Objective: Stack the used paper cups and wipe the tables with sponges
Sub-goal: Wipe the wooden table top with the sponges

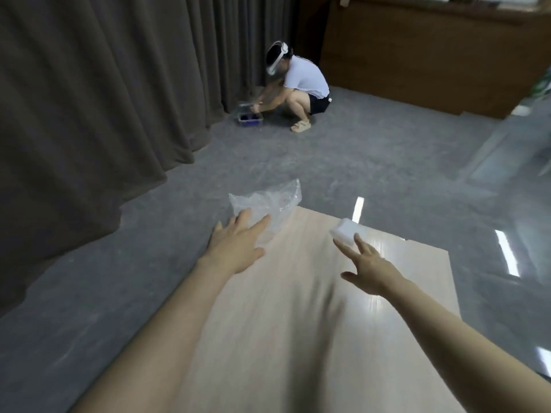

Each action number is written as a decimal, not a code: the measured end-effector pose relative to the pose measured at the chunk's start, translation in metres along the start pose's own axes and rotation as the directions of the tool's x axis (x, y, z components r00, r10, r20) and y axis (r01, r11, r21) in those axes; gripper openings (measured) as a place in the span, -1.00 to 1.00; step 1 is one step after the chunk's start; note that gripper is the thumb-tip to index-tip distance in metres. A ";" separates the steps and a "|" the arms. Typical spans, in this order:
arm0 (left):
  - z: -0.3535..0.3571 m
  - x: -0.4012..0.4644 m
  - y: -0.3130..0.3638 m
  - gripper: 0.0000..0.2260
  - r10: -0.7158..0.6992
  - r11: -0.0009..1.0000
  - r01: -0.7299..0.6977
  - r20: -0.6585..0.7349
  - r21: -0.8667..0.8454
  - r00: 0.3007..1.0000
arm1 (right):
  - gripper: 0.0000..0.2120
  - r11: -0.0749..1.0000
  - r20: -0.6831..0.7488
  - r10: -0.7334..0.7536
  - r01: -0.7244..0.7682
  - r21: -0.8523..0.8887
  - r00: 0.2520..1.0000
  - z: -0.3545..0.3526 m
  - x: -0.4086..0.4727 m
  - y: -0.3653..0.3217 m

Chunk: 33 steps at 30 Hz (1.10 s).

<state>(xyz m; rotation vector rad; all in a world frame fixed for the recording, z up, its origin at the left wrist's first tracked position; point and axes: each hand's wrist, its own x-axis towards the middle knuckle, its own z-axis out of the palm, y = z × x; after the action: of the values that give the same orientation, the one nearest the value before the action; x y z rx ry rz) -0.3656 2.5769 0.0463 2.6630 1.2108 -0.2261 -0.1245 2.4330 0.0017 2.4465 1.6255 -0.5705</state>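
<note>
Left grip (238, 244) released, flat at the plastic bag (268, 204); right grip (368, 263) splayed loose, fingertips at the white sponge (346, 231) on the table (298, 323)

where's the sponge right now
In the head view the white sponge sits at the table's far edge, right of centre, just beyond the right hand's fingertips. The plastic bag lies to its left by the left hand.

Crouching person (301, 84) (by dark curtain (89, 99)) reaches into blue bin (250, 118)

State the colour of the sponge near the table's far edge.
White; the sponge shows best in the head view, at the right hand's fingertips.
</note>
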 end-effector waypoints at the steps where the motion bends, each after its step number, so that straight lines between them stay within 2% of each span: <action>1: 0.001 0.024 -0.006 -0.36 0.035 0.999 -0.035 -0.016 0.022 0.999 | -0.28 1.000 0.008 0.029 -0.029 -0.005 1.000 0.003 0.015 0.003; 4: 0.007 0.091 -0.025 -0.29 0.125 0.985 -0.121 -0.026 0.122 0.992 | -0.26 0.995 0.018 0.092 -0.091 -0.039 0.996 0.011 0.051 0.014; 8: 0.026 0.158 -0.042 -0.18 0.199 0.954 -0.206 0.053 0.220 0.979 | -0.28 0.980 0.036 0.157 -0.152 -0.128 0.987 0.016 0.085 0.031; 11: 0.045 0.191 -0.050 -0.14 0.190 0.960 -0.216 0.154 0.179 0.970 | -0.29 0.972 0.036 0.148 -0.139 -0.187 0.988 0.014 0.113 0.040; 15: 0.084 0.210 -0.052 -0.19 0.192 0.975 -0.215 0.277 0.054 0.942 | -0.31 0.963 0.068 0.118 -0.098 -0.252 0.991 0.011 0.141 0.051; 19: 0.111 0.210 -0.051 -0.26 0.190 0.976 -0.210 0.256 0.051 0.948 | -0.33 0.958 0.129 0.106 -0.066 -0.279 0.986 0.018 0.150 0.060; 25: 0.105 0.207 -0.045 -0.38 0.196 0.979 -0.203 0.235 0.007 0.952 | -0.44 0.974 -0.048 0.084 -0.092 -0.209 0.995 0.036 0.142 0.055; 29: 0.109 0.186 -0.031 -0.52 0.232 0.973 -0.230 0.147 -0.028 0.962 | -0.46 0.980 -0.074 0.071 -0.084 -0.183 0.995 0.045 0.120 0.045; 33: 0.108 0.165 -0.011 -0.47 0.209 0.978 -0.204 0.132 -0.048 0.969 | -0.43 0.975 -0.095 0.116 -0.131 -0.178 0.989 0.050 0.085 0.035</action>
<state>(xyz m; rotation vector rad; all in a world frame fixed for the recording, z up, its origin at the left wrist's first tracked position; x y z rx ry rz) -0.2724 2.6762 -0.0963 2.6692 0.8810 -0.3440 -0.0748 2.4747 -0.0806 2.4418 1.4686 -0.2888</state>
